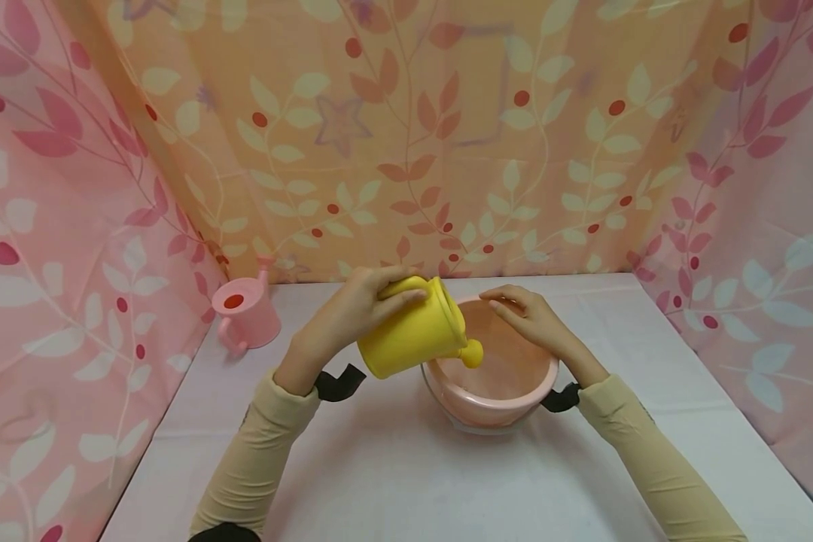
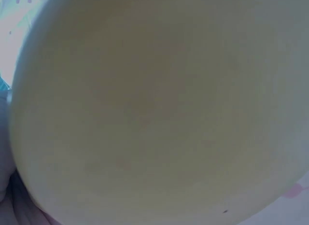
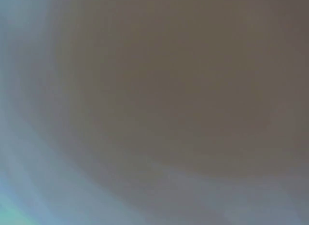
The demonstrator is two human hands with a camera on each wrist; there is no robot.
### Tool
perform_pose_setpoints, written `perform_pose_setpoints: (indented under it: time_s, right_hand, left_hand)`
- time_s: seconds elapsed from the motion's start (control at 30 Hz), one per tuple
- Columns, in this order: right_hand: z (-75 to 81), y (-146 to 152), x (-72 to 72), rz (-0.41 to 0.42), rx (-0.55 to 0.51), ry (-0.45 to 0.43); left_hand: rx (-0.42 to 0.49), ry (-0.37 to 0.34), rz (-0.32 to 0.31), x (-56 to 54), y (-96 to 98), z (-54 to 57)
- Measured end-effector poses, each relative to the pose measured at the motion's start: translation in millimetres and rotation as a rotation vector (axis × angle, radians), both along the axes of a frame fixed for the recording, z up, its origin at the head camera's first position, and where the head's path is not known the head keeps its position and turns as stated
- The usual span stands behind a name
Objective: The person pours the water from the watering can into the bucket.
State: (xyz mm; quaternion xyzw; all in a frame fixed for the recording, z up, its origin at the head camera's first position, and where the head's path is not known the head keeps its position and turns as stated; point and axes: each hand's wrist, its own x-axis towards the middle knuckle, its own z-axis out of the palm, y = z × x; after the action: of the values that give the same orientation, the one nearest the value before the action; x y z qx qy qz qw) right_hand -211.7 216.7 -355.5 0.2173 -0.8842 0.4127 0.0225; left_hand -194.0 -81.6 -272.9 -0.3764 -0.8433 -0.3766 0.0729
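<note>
In the head view my left hand (image 1: 359, 305) grips a yellow watering can (image 1: 409, 331) by its handle and upper side. The can is tipped to the right, its round spout head (image 1: 473, 353) over the opening of a deep pink bowl (image 1: 494, 410). The pale base of the can (image 2: 154, 109) fills most of the left wrist view. On the bowl's far right rim, my right hand (image 1: 531, 320) holds with bent fingers and thumb. The right wrist view is too blurred to make out the grip. No water can be seen leaving the spout.
A pink watering can (image 1: 247, 316) stands upright at the table's back left. White cloth covers the table (image 1: 379, 482). Flowered curtains (image 1: 406, 150) hang behind and on both sides. Dark straps (image 1: 339, 382) stick out at the wrists.
</note>
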Motion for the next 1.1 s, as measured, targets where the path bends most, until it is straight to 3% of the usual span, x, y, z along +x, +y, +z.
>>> perform_pose_setpoints:
  time_s: [0.37,0.6,1.1]
  right_hand:
    - [-27.2,13,-21.3,-0.021,-0.003,0.007]
    - [0.4,0,0.4,-0.004,0.0,0.01]
    - [2.1,-2,0.6,-0.008,0.002,0.066]
  left_hand:
    - [-0.008,0.005,0.007,0.2,1.5,1.5]
    - [-0.006,0.006,0.015,2.0,1.1,1.8]
    - [-0.009,0.008,0.014,0.7,-1.3,0.9]
